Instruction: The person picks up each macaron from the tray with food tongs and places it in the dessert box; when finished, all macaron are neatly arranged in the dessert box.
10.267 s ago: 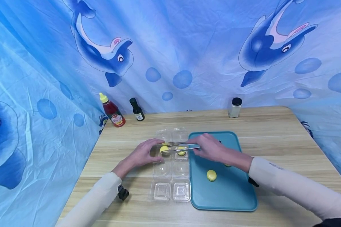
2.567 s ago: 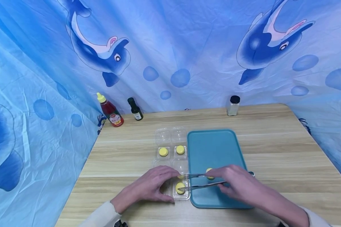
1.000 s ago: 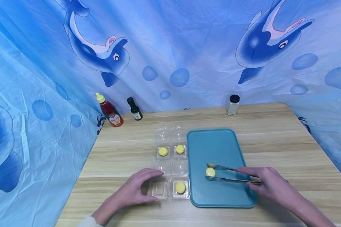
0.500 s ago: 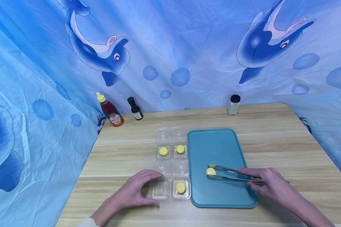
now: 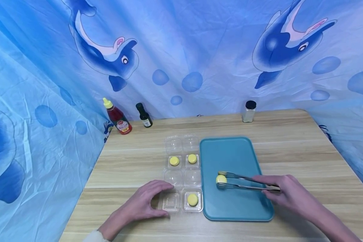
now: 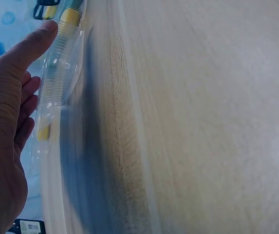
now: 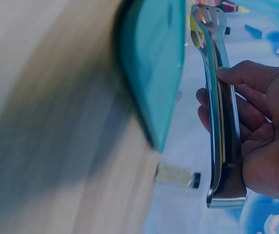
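My right hand (image 5: pixel 290 193) grips metal tongs (image 5: pixel 245 186) over the blue tray (image 5: pixel 239 210); their slotted tips stand either side of a yellow macaron (image 5: pixel 220 179). The right wrist view shows the thumb pressed along the tongs (image 7: pixel 222 141), fingers behind. Beside the front left clear plastic box (image 5: pixel 170 201), my left hand (image 5: pixel 143 203) is spread in a wide curve, index fingertip by its hinge, thumb tip at its near edge. This box holds nothing. One macaron (image 5: pixel 192 200) sits in the front right box; two more, a left macaron (image 5: pixel 174 161) and a right macaron (image 5: pixel 192 158), fill the back boxes.
The boxes' lids (image 5: pixel 192 177) lie folded back behind their bases, close along the tray's left side. At the table's back edge stand a red sauce bottle (image 5: pixel 120 120), a small dark bottle (image 5: pixel 144 116) and a black-capped jar (image 5: pixel 249 111). A dolphin-print curtain (image 5: pixel 175 50) hangs behind.
Over ten seconds, the front right box received a macaron and my left hand shifted to the front left box. In the last half second, the tongs and macaron moved slightly left and away from me.
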`<action>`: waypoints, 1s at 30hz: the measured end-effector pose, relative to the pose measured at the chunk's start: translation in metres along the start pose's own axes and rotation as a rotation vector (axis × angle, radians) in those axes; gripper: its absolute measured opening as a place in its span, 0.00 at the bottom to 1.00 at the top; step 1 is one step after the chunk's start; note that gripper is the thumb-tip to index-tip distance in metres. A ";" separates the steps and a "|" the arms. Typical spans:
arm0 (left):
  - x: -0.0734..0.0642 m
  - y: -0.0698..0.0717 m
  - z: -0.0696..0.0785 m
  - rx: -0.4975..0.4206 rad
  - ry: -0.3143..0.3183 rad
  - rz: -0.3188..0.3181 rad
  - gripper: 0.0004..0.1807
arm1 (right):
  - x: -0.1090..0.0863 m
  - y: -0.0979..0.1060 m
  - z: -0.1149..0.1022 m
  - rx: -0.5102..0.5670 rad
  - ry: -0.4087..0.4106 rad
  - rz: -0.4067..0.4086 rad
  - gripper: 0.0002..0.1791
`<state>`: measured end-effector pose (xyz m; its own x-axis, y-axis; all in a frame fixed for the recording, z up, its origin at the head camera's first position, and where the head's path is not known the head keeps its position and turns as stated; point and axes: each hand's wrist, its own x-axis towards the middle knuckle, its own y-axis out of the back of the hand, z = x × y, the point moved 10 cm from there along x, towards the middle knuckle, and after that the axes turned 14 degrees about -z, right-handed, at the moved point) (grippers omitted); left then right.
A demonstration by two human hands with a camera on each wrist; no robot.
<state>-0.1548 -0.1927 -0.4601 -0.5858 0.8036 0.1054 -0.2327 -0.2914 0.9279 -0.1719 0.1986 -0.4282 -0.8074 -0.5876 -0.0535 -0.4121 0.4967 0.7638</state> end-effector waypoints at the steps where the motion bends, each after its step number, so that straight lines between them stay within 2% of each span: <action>1: 0.000 0.000 0.000 0.004 0.000 -0.001 0.49 | 0.002 0.001 -0.004 0.007 0.007 0.000 0.27; 7: 0.002 -0.001 0.000 0.005 0.002 -0.012 0.48 | 0.016 0.000 -0.039 0.019 0.087 -0.017 0.28; 16: 0.005 -0.001 0.000 0.006 -0.003 -0.017 0.48 | 0.045 -0.023 -0.087 -0.057 0.236 -0.038 0.28; 24: 0.005 -0.002 -0.001 0.010 0.001 -0.018 0.48 | 0.069 -0.056 -0.110 -0.020 0.256 -0.147 0.27; 30: 0.005 -0.001 0.000 0.002 -0.007 -0.012 0.47 | 0.082 -0.073 -0.127 -0.051 0.316 -0.149 0.28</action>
<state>-0.1574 -0.1884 -0.4605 -0.5774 0.8107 0.0970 -0.2381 -0.2808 0.9298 -0.1539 0.0329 -0.4066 -0.5661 -0.8238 0.0286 -0.4875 0.3626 0.7942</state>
